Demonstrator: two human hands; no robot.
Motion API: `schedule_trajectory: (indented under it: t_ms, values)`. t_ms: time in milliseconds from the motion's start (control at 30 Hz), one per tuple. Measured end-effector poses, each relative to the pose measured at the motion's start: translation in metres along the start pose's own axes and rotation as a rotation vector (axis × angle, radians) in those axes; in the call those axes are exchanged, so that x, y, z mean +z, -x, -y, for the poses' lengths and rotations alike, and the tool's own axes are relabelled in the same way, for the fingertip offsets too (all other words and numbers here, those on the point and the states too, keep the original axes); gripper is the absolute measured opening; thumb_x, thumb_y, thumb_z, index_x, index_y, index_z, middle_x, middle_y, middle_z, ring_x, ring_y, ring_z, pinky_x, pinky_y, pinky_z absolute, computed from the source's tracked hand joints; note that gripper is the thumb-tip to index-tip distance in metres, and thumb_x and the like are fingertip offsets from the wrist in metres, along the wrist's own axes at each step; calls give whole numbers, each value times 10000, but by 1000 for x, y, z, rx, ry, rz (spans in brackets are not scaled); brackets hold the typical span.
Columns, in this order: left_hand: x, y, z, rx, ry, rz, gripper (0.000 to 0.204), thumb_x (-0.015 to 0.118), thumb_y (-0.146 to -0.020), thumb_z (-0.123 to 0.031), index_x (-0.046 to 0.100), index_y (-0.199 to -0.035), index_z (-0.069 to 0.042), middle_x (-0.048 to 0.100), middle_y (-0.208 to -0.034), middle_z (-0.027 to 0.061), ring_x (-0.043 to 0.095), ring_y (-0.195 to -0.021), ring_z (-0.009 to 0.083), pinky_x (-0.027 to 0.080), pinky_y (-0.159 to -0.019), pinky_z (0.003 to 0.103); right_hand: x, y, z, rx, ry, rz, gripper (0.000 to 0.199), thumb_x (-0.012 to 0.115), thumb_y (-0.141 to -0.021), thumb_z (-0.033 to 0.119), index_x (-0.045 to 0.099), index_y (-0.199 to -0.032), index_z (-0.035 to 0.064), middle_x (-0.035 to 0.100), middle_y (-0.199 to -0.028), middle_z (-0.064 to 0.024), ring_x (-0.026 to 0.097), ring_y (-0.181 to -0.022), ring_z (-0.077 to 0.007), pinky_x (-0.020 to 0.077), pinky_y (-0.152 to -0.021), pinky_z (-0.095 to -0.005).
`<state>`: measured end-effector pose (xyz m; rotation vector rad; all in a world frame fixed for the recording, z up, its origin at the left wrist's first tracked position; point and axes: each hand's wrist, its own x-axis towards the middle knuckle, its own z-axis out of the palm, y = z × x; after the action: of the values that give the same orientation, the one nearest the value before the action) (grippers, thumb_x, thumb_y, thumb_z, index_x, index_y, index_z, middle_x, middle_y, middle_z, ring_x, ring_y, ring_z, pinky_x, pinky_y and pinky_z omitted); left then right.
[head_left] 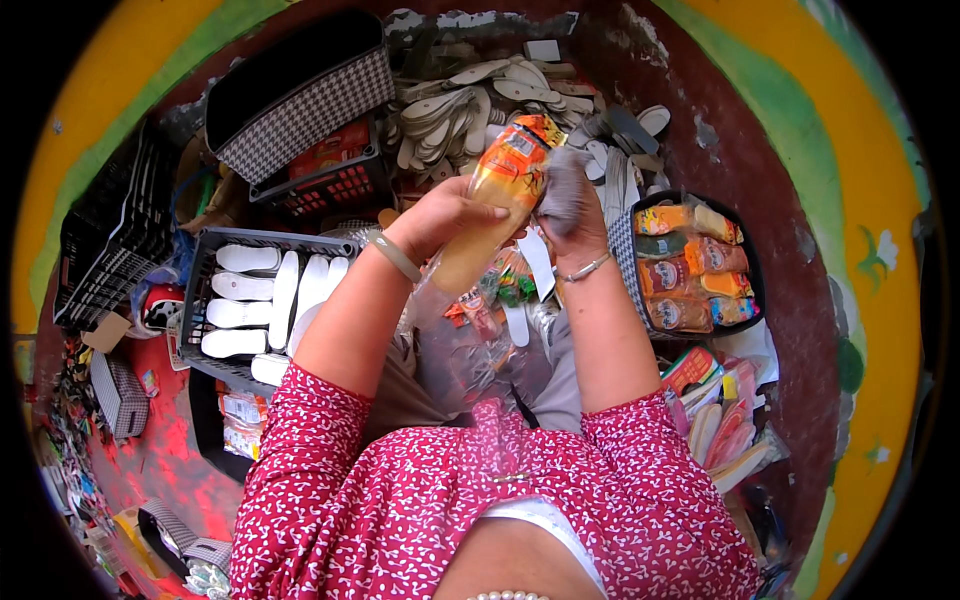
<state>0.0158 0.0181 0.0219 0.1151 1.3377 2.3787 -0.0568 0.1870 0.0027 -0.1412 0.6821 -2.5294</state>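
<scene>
My left hand [445,213] is closed around a long plastic package [492,200], orange and yellow at its upper end and clear lower down, with something pale yellow showing inside. The package slants up to the right, in front of my chest. In my right hand [583,232] is a bunched grey cloth [566,187], blurred by motion, close against the package's right side. Part of the right hand's fingers is hidden behind the cloth.
White soles fill a black crate [200,262] at left. A heap of grey-white soles [440,125] lies at the back. At right, a checked basket [625,262] holds several orange packages [718,256]. Small colourful packets [515,280] lie between my knees. A checked bin [310,100] stands behind.
</scene>
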Motion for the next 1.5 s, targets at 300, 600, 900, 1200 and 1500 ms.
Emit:
schedule_trajectory:
  t_ms: [300,600,900,1200,1500]
  values:
    - [9,-13,23,-79,-126,61,293,617,-820,-60,555,-1093,28,619,-1013,79,609,-880,154,481,-812,285,-10,-13,-3,-361,227,-507,134,677,-794,95,596,-859,11,637,-763,-63,617,-622,-151,522,-558,-268]
    - [3,11,15,-148,-247,37,307,610,-787,-15,570,-1089,31,637,-967,81,616,-850,161,485,-778,281,-103,-17,122,-277,115,-364,279,531,-873,327,574,-886,52,619,-779,-114,602,-683,-245,513,-675,-433]
    - [0,12,2,-253,-370,175,318,613,-776,-65,578,-1082,17,639,-956,80,608,-854,145,478,-789,285,-20,7,66,168,276,156,628,600,-826,439,441,-1236,-10,576,-1094,-137,578,-989,-237,476,-866,-351]
    - [1,4,11,-400,-418,114,269,614,-797,-77,579,-1045,23,642,-939,91,622,-825,154,498,-740,280,-15,13,50,215,1055,200,161,686,-743,62,643,-889,7,631,-803,-10,577,-743,-77,472,-696,-215]
    - [0,10,14,-369,-265,208,331,618,-812,-66,531,-1111,48,631,-981,138,629,-871,205,499,-802,315,-29,3,74,-98,1184,-153,118,636,-781,41,639,-897,20,638,-798,-43,600,-721,-109,489,-662,-241]
